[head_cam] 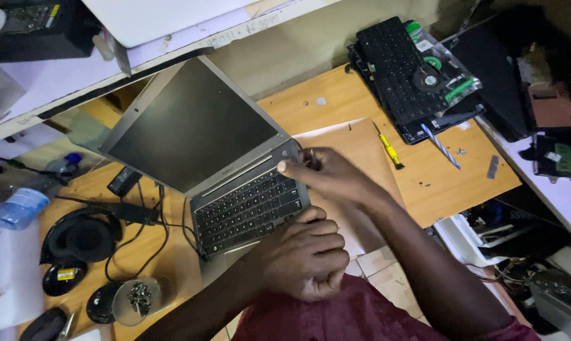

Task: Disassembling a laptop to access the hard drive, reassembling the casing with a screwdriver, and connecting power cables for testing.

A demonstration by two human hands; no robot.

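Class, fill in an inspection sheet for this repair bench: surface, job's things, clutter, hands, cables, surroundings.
Surface: wooden desk, paper sheet under the work.
Job's things: open grey laptop, screen dark.
Clutter: yellow screwdriver, loose keyboard, headphones, cup of screws.
Hands: right hand pinches the laptop's hinge corner; left hand rests on its front edge.
Cables: black cable beside the laptop.
Surroundings: white shelf, tiled floor.

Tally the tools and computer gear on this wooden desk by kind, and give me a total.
Open laptops: 1, with the right hand at its hinge corner and the left hand at its front edge
Loose keyboards: 1
Yellow-handled screwdrivers: 1
Blue striped pens: 1
Total: 4
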